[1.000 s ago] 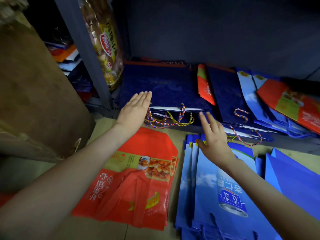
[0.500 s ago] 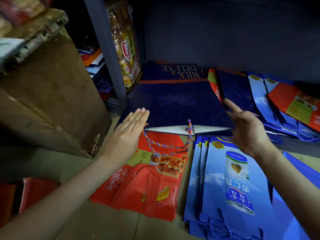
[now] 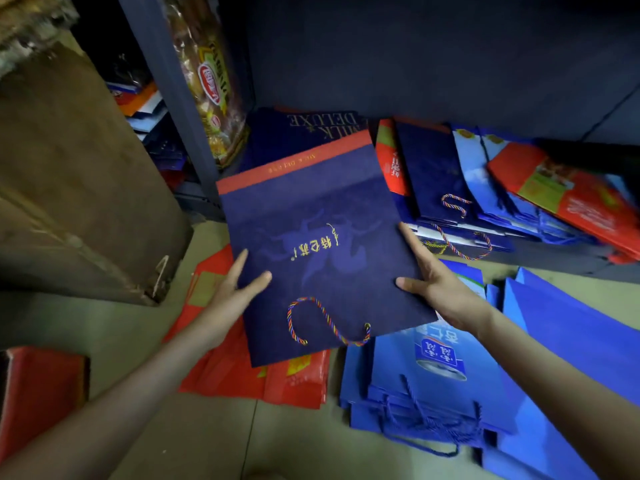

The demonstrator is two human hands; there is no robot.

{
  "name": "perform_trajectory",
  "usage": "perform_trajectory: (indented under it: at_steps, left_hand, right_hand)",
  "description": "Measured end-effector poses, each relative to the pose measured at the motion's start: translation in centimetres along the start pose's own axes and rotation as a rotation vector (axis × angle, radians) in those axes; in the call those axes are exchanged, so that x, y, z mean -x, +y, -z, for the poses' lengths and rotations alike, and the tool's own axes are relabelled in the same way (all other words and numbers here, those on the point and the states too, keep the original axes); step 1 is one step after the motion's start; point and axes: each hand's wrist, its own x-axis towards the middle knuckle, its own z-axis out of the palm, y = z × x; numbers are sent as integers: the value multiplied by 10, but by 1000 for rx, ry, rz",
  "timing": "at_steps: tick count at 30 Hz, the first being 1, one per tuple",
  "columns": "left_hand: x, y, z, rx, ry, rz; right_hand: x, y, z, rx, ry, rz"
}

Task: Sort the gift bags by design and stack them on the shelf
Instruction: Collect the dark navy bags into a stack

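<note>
Low in the frame, the red bags (image 3: 242, 372) at centre and the light blue bags (image 3: 440, 375) at right lie flat on the floor. Above them, mid-frame, is the navy gift bag (image 3: 322, 251). The left hand (image 3: 235, 292) pinches its left edge, thumb on top. The right hand (image 3: 440, 289) grips its right edge likewise. Beyond, at upper right, mixed bags (image 3: 433, 174) lie overlapping on the shelf (image 3: 547, 261).

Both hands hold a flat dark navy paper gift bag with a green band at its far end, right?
No: the head view shows the band red, not green. The left hand and right hand do hold the flat dark navy paper gift bag.
</note>
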Motion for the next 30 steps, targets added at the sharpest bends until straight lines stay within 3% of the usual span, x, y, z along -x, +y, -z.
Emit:
perform_trajectory:
  at_steps: [4,9,14,18,21,26,30]
  left_hand:
    - [2,-13,-2,-168,43,-125]
    - [17,-11,-3,-389,10,-219]
    - [26,-4,-25,-614,28,-381]
    - [30,2,-40,-673,36,-453]
    - [42,2,-48,-718,90,-602]
    - [59,-8,-52,-662,111,-764]
    - [60,-11,-48,-636,100,-701]
  right_hand:
    - [10,15,9,13,-16,-104]
    - [13,19,11,-154,134,-165]
    - [20,20,16,-3,278,-173]
    - [25,21,21,253,332,-51]
    - [27,30,29,440,322,8]
    - [30,40,29,425,334,12]
    - [24,41,24,438,370,75]
